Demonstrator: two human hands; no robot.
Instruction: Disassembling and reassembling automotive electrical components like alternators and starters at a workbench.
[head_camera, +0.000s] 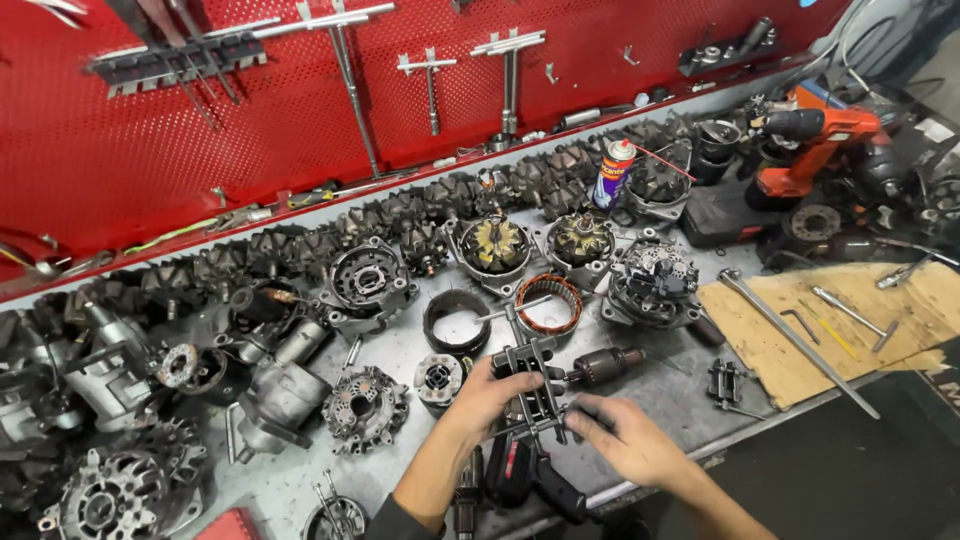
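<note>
My left hand (490, 392) grips the upper body of a black metal puller tool (532, 378) that stands on the grey workbench. My right hand (622, 438) pinches the tool's lower end, near its thin crossbar. A brown wound armature (603, 366) with a shaft lies just right of the puller, touching or very close to it. Below the hands lies a black and red power tool (530, 472), partly hidden by my forearms.
Several alternator housings (368, 277), a copper stator ring (549, 301), a black ring (457, 320) and rotors crowd the bench. A spray can (613, 173) and an orange drill (812, 140) stand far right. A cardboard sheet (800, 330) carries a long bar and wrenches. A red pegboard (250, 110) holds tools.
</note>
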